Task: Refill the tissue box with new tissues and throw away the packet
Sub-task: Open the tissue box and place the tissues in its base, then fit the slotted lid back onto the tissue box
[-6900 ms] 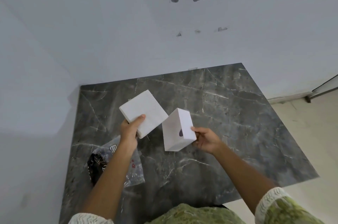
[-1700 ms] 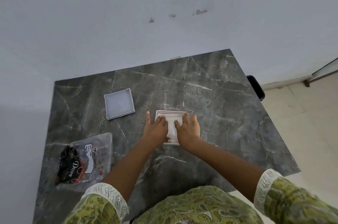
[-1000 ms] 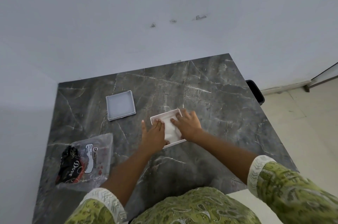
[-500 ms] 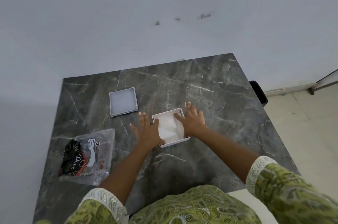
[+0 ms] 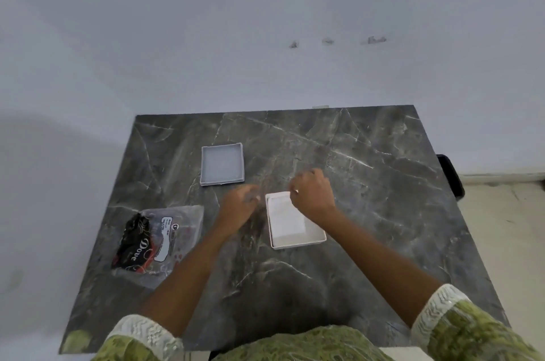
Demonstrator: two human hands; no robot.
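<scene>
A white open tissue box (image 5: 298, 239) lies on the dark marble table (image 5: 368, 228), with white tissues (image 5: 286, 219) inside it. My right hand (image 5: 312, 197) hovers over the box's far corner with its fingers curled in and nothing in them. My left hand (image 5: 240, 207) is just left of the box, apart from it and motion-blurred, with bent fingers. The box's other white half (image 5: 222, 164) lies open side up farther back on the left. The clear plastic tissue packet (image 5: 159, 242), with black and red print, lies flat near the table's left edge.
A black bin (image 5: 451, 177) stands on the floor past the table's right edge. A white wall runs behind and to the left of the table. Pale floor shows on the right.
Both hands have lifted off the tissues and curled. The left hand has drawn away to the left. The box now sits squarer to me.
</scene>
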